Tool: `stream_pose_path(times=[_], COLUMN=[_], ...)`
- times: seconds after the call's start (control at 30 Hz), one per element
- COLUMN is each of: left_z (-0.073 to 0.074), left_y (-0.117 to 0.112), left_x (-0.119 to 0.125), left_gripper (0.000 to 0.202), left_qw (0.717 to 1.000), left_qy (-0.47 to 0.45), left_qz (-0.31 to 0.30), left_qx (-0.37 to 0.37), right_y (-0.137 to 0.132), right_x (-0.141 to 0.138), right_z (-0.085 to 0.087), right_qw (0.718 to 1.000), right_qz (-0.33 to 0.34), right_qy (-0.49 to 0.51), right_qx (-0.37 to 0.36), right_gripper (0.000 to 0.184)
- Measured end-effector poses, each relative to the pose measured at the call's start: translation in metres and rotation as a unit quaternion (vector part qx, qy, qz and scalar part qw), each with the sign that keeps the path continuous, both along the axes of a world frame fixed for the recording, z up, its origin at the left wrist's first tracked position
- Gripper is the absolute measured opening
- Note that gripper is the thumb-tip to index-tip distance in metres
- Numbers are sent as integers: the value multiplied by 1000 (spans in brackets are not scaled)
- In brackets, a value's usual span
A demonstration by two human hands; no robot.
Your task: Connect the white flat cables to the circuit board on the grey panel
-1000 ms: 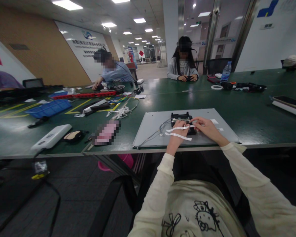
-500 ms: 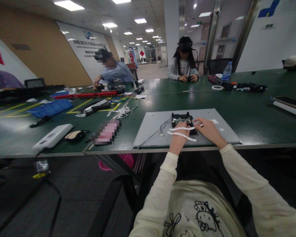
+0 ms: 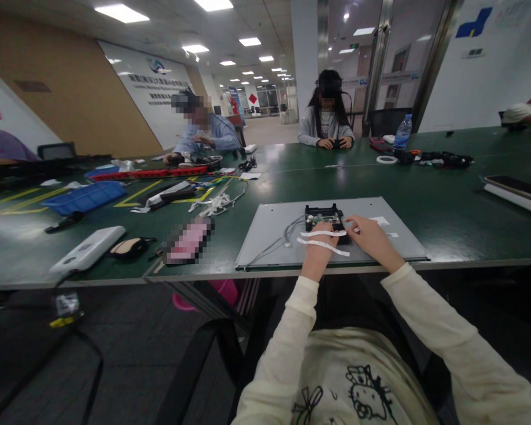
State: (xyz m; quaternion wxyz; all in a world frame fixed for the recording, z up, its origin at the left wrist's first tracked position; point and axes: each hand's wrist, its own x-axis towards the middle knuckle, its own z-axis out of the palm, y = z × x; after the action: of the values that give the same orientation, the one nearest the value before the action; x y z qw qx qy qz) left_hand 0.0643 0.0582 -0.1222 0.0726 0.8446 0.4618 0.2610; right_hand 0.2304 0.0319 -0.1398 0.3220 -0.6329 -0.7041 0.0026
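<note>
A grey flat panel (image 3: 269, 230) lies at the table's front edge. On it sits a black plastic frame (image 3: 308, 211) holding a green circuit board (image 3: 331, 219), with grey cables (image 3: 287, 233) running off to the left. My left hand (image 3: 319, 251) is curled over the near part of this frame, gripping it, its fingertips mostly hidden. Two white strips (image 3: 327, 244) lie across the back of that hand. Beside the frame's right edge, my right hand (image 3: 371, 237) is closed in a pinch; anything between its fingertips is too small to make out.
Left of the panel are a pink phone-shaped item (image 3: 188, 242), a beige-and-black mouse-like object (image 3: 130, 248) and a white power bank (image 3: 88, 249). Farther back stand a blue tray (image 3: 84, 198) and a water bottle (image 3: 402, 133). Two people sit across the table.
The view has shifted slightly. My right hand's fingers have drawn closer together beside the frame, while my left hand stays on it. Across the table, one person has raised an arm.
</note>
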Motion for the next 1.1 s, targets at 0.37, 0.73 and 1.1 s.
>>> stream_pose_path(times=[0.37,0.73,1.1], left_z=[8,9,9], left_y=[-9,-10,-12], left_x=[-1,-2,-3], left_gripper=[8,9,7], left_qw=[998,998,999], left_qy=[-25,-18,-15], left_qz=[58,49,50], left_qx=[-18,-16,-10], right_y=[-13,-16,-30], right_x=[-2,-4,-12], right_z=[0,11,21], right_qw=[992,995,964], right_qz=[-90,11,199], right_qy=[-69,-1,31], right_qx=[51,104,172], right_gripper=[24,37,23])
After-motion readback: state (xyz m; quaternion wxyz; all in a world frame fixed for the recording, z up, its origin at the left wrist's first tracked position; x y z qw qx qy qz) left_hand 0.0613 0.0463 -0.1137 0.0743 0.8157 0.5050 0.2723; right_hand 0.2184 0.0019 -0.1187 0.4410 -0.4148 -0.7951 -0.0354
